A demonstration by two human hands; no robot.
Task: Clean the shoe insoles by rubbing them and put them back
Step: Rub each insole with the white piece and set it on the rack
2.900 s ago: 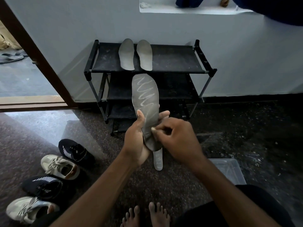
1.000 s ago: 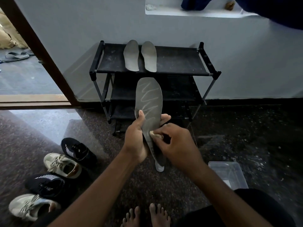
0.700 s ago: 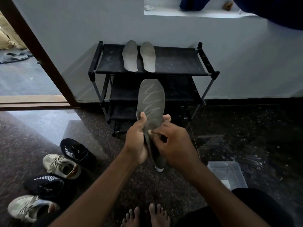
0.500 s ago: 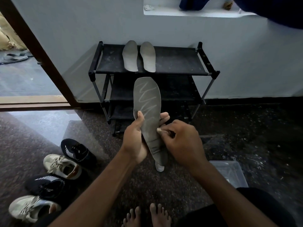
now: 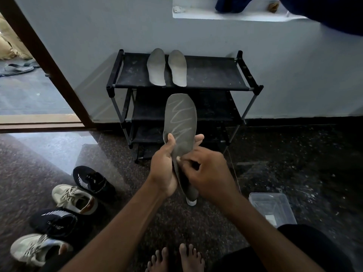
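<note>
The left hand [image 5: 163, 169] grips the grey insole [image 5: 180, 118] upright before the shoe rack [image 5: 206, 75], while the right hand [image 5: 208, 173], fingers curled (whether pinching something pale I cannot tell), has slid from the insole's right edge back across its waist: rubbing goes on, putting back judged not yet due.

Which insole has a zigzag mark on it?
The insole in the left hand; the pair on the rack is plain.

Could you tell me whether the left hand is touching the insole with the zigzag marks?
Touching. The head view shows the left hand gripping the insole, thumb on its marked face, fingers curling round its far edge.
</note>
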